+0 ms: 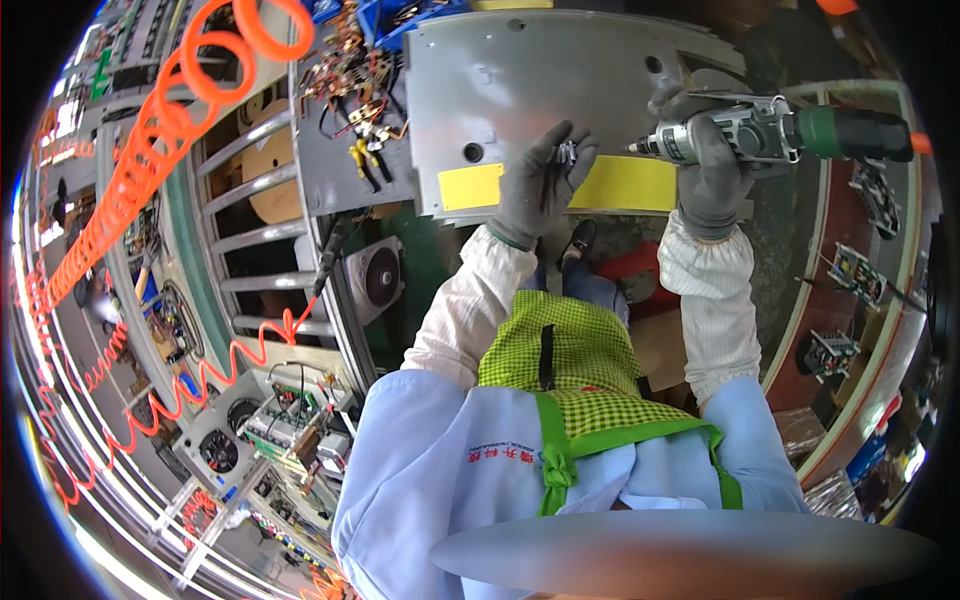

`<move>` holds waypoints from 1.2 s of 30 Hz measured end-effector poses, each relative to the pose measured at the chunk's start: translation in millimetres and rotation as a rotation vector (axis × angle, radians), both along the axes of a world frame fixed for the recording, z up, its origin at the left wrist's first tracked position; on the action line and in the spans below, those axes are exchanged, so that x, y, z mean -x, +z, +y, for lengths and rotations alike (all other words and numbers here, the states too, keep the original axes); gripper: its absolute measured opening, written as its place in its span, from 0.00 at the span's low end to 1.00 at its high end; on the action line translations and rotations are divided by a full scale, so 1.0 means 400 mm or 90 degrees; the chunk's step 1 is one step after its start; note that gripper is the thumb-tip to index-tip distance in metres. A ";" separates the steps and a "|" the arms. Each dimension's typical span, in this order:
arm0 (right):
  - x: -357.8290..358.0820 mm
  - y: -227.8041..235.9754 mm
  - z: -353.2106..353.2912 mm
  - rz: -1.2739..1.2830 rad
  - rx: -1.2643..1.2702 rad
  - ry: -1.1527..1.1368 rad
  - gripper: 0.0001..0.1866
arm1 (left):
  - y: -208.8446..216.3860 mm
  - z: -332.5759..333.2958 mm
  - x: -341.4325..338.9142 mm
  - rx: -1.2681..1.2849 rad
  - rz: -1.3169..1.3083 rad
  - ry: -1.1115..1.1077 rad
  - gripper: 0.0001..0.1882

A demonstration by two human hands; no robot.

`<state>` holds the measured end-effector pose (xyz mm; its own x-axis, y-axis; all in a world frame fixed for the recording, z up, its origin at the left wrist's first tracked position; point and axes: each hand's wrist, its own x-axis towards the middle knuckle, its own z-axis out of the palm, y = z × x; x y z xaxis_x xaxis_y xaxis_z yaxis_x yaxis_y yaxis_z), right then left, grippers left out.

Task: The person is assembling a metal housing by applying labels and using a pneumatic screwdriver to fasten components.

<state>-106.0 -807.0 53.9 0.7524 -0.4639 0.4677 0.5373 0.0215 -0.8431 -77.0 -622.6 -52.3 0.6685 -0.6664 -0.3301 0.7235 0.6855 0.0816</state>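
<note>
My right hand [715, 165], in a grey glove, is wrapped round the silver body of a rivet gun [770, 135]. Its narrow nose points left over the sheet-metal panel [560, 90], and its green-and-black handle reaches out to the right. Gloved in grey too, my left hand [540, 185] is curled above the panel's near edge. Small silvery metal pieces [567, 153] show between its fingers; their exact kind is too small to tell. Two yellow labels, a left one [470, 187] and a right one [630, 183], lie along the panel's near side, which has several round holes.
Wire harnesses [365, 100] lie heaped left of the panel, by a blue bin [410, 15]. An orange coiled hose [190, 90] hangs at upper left. A screwdriver-like tool [330, 255] hangs near a metal rack [250, 235]. Circuit assemblies [855, 275] stand on the right-hand shelf.
</note>
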 end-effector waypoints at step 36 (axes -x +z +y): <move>-0.027 0.023 0.169 0.025 -0.166 0.111 0.15 | -0.004 0.100 0.064 0.078 0.195 0.037 0.12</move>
